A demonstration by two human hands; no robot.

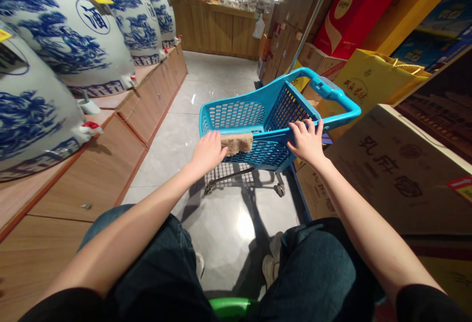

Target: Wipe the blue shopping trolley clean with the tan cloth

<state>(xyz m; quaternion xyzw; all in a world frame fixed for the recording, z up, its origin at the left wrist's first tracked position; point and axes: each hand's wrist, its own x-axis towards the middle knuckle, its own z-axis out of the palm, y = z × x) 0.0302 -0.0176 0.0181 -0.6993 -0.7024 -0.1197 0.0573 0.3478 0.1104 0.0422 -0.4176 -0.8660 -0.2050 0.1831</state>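
Observation:
A blue plastic shopping cart (236, 111) stands sideways in front of me, its push handle to the right. Over its near rim hangs a tan cloth (237, 144). My left hand (209, 151) is closed on the cloth's left end at the rim, with its fingertips partly hidden. Farther right, close to the handle, my right hand (307, 141) has its fingers hooked over the same rim. No goods show inside the basket.
Large blue-and-white jars (55, 27) line a wooden cabinet (147, 110) on the left. Cardboard boxes (405, 164), a yellow gift bag (357, 81) and a red box (354, 7) crowd the right. Something green (234, 307) is below me. A counter (217, 27) stands ahead.

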